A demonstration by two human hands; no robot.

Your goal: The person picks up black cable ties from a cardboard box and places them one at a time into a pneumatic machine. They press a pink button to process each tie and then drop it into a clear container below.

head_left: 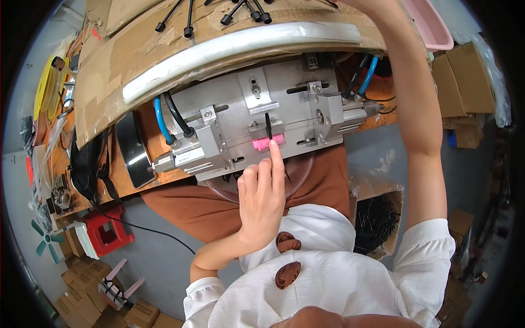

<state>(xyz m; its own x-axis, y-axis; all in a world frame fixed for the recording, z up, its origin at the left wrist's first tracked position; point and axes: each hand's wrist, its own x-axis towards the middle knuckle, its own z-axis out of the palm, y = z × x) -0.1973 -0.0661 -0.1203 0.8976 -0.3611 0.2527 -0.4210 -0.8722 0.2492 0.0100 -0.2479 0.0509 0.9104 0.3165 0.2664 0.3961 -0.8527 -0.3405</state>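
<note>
My left hand (261, 203) has its index finger stretched out, the other fingers curled loosely. That fingertip rests on a small pink block (268, 142) at the middle of a metal clamping fixture (240, 104). A thin black rod (268, 126) stands out from the block toward the far side, under a metal bracket (257, 90). My right arm (418, 120) reaches over the fixture's right end to the far edge. Only part of my right hand (374, 5) shows there, its fingers cut off by the picture's edge. Several black rods with knobbed ends (188, 24) lie near it on the cardboard.
A cardboard sheet (104, 104) with a white foam strip (240, 52) covers the far side. Blue air hoses (162, 120) run to the fixture. A dark phone (134, 150) lies left. A clear bowl (301, 177) sits below the fixture; a box of black pieces (380, 218) stands right.
</note>
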